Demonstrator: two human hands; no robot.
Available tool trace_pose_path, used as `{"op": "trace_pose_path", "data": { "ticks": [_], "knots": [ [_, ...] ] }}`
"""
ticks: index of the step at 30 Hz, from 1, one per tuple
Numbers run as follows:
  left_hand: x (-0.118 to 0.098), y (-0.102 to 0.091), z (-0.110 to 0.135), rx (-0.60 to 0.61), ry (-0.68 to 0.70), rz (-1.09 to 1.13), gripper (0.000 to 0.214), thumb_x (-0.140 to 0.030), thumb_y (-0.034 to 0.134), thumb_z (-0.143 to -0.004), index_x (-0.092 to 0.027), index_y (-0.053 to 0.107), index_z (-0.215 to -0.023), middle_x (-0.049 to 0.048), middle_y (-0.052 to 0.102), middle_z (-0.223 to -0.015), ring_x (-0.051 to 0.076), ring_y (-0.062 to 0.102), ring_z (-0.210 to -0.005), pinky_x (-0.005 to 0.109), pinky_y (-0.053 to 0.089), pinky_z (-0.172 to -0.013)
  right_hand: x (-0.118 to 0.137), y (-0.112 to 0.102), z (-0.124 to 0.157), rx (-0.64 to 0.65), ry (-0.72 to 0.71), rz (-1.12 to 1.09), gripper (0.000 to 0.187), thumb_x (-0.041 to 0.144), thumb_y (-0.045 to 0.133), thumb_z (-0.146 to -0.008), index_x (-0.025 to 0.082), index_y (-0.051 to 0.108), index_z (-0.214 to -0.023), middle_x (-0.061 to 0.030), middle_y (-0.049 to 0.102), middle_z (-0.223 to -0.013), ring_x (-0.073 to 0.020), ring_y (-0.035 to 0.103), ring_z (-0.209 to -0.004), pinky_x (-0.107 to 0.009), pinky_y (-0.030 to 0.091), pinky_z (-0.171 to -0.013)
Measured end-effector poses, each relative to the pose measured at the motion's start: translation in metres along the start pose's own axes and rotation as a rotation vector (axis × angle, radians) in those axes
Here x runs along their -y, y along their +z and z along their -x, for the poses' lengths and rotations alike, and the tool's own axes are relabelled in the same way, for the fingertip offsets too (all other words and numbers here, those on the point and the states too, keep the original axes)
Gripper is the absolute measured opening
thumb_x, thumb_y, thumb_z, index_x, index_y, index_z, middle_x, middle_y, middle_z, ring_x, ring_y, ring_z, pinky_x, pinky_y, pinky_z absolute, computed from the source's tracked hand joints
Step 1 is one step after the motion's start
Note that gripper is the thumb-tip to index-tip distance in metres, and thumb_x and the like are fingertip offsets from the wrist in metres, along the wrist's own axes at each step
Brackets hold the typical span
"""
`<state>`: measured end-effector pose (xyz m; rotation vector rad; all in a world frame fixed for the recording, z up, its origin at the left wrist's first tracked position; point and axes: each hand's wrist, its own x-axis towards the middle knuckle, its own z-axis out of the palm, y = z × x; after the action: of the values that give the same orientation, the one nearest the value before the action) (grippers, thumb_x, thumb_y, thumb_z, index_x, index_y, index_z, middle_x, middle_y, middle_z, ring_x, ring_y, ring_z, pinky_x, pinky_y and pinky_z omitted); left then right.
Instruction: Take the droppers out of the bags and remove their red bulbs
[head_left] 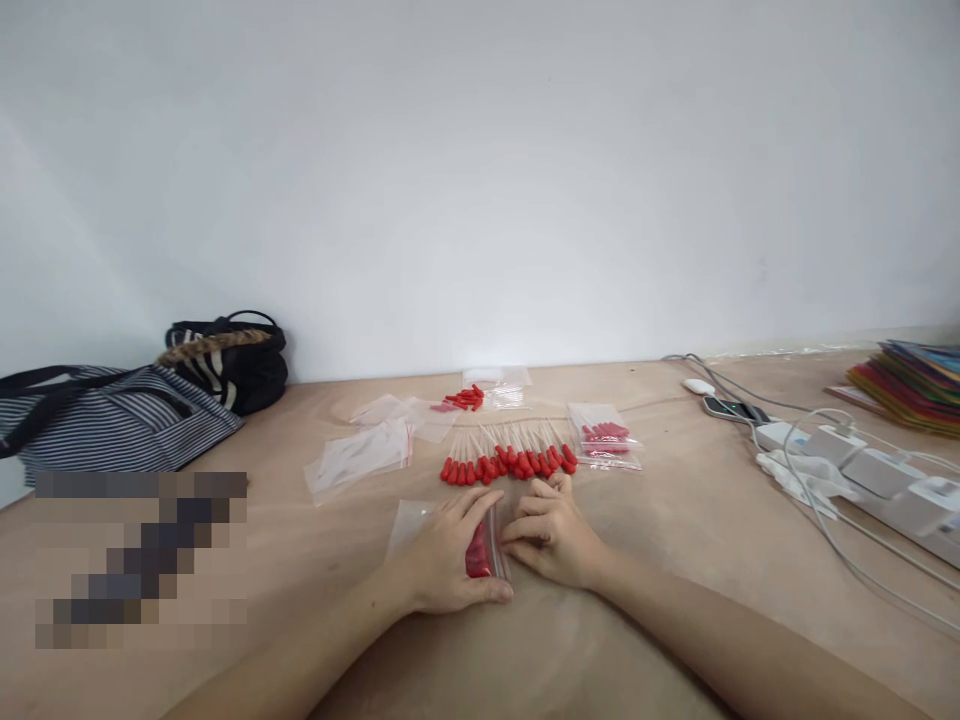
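A clear zip-lock bag point(400, 522) with red-tipped contents lies flat on the table in front of me. My left hand point(450, 555) rests over it and holds it, thumb at the near edge and fingers at the far edge. At the zip side, the curled fingers of my right hand point(551, 535) pinch the bag's edge; the fingertips are partly hidden. Just beyond both hands, a fanned row of red-tipped white sticks point(517, 462) lies with the red ends towards me. Another zip-lock bag point(604, 435) holding similar red-tipped sticks is at the right of the row.
Flat clear bags point(360, 460) lie left of the row. Loose red pieces point(466, 398) sit farther back beside more clear plastic point(502, 385). A striped bag point(150, 420) and a black bag point(247, 370) stand at left. Chargers on a power strip point(885, 475), cables and stacked colourful packets point(911, 385) occupy the right.
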<state>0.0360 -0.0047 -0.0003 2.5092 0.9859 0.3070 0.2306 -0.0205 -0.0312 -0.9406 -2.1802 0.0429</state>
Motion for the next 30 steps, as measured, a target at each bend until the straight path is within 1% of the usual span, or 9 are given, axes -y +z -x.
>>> {"op": "trace_pose_path", "data": {
  "ticks": [3, 5, 6, 10, 13, 16, 20, 25, 30],
  "knots": [
    [0.001, -0.007, -0.006, 0.053, 0.035, -0.018, 0.061, -0.048, 0.056, -0.076, -0.019, 0.041, -0.128, 0.0157, 0.031, -0.136, 0.033, 0.03, -0.125, 0.049, 0.032, -0.099, 0.0, 0.003, 0.0, -0.036, -0.05, 0.034, 0.014, 0.024, 0.057, -0.077, 0.024, 0.065, -0.066, 0.0024, 0.057, -0.058, -0.0123, 0.037, -0.066, -0.033, 0.018, -0.068],
    [0.002, -0.016, -0.014, 0.089, 0.105, -0.057, 0.033, -0.033, 0.044, -0.087, -0.022, 0.053, -0.117, 0.0124, 0.034, -0.133, 0.029, 0.032, -0.125, 0.046, 0.032, -0.1, 0.0, 0.004, 0.001, -0.044, -0.065, 0.059, 0.016, 0.022, 0.055, -0.078, 0.024, 0.065, -0.066, 0.0024, 0.056, -0.057, -0.0123, 0.036, -0.065, -0.033, 0.018, -0.068],
    [0.002, -0.021, -0.019, 0.11, 0.151, -0.081, 0.028, -0.025, 0.041, -0.088, -0.022, 0.058, -0.11, 0.0107, 0.037, -0.131, 0.027, 0.034, -0.124, 0.043, 0.033, -0.1, -0.001, 0.004, 0.001, -0.047, -0.071, 0.07, 0.016, 0.022, 0.055, -0.079, 0.024, 0.065, -0.066, 0.0024, 0.056, -0.057, -0.0122, 0.036, -0.065, -0.033, 0.018, -0.068],
    [0.004, -0.033, -0.036, 0.153, 0.334, -0.173, 0.023, -0.007, 0.046, -0.081, -0.02, 0.064, -0.084, 0.0067, 0.047, -0.119, 0.02, 0.047, -0.111, 0.032, 0.04, -0.093, -0.002, 0.003, 0.005, -0.063, -0.12, 0.074, 0.016, 0.022, 0.054, -0.079, 0.025, 0.065, -0.068, 0.0028, 0.055, -0.056, -0.0121, 0.038, -0.066, -0.034, 0.019, -0.07],
    [0.007, -0.032, -0.041, 0.07, 0.452, -0.239, 0.015, -0.008, 0.053, -0.078, -0.016, 0.061, -0.068, 0.0054, 0.056, -0.1, 0.016, 0.054, -0.091, 0.026, 0.045, -0.081, -0.002, 0.001, 0.006, -0.081, -0.148, 0.074, 0.017, 0.02, 0.054, -0.079, 0.024, 0.064, -0.066, 0.0027, 0.053, -0.055, -0.0122, 0.038, -0.065, -0.033, 0.019, -0.069],
    [0.011, -0.025, -0.041, -0.032, 0.591, -0.306, 0.015, -0.01, 0.054, -0.08, -0.016, 0.058, -0.067, 0.0025, 0.058, -0.08, 0.014, 0.052, -0.076, 0.025, 0.043, -0.074, -0.001, -0.001, 0.006, -0.104, -0.162, 0.094, 0.017, 0.02, 0.053, -0.079, 0.023, 0.063, -0.065, 0.0025, 0.052, -0.053, -0.0121, 0.037, -0.063, -0.032, 0.019, -0.066],
    [0.018, -0.016, -0.039, -0.135, 0.743, -0.301, 0.022, -0.008, 0.043, -0.085, -0.015, 0.056, -0.07, 0.0031, 0.06, -0.073, 0.015, 0.05, -0.075, 0.027, 0.041, -0.075, -0.002, 0.0, 0.006, -0.129, -0.202, 0.148, 0.017, 0.018, 0.052, -0.079, 0.022, 0.063, -0.066, 0.0025, 0.049, -0.052, -0.012, 0.035, -0.062, -0.032, 0.02, -0.066],
    [0.023, -0.009, -0.038, -0.195, 0.769, -0.287, 0.03, -0.009, 0.032, -0.088, -0.015, 0.055, -0.07, 0.0046, 0.061, -0.073, 0.015, 0.049, -0.074, 0.028, 0.041, -0.073, -0.001, 0.0, 0.006, -0.153, -0.261, 0.163, 0.015, 0.017, 0.052, -0.079, 0.021, 0.061, -0.067, 0.003, 0.048, -0.053, -0.0118, 0.036, -0.063, -0.033, 0.02, -0.066],
    [0.026, -0.003, -0.038, -0.217, 0.763, -0.278, 0.031, -0.007, 0.03, -0.087, -0.016, 0.055, -0.072, 0.0046, 0.062, -0.075, 0.016, 0.05, -0.076, 0.029, 0.04, -0.074, 0.002, -0.003, 0.003, -0.145, -0.308, 0.128, 0.014, 0.015, 0.052, -0.079, 0.022, 0.061, -0.071, 0.0038, 0.051, -0.054, -0.0118, 0.037, -0.064, -0.034, 0.02, -0.068]
  ]
}}
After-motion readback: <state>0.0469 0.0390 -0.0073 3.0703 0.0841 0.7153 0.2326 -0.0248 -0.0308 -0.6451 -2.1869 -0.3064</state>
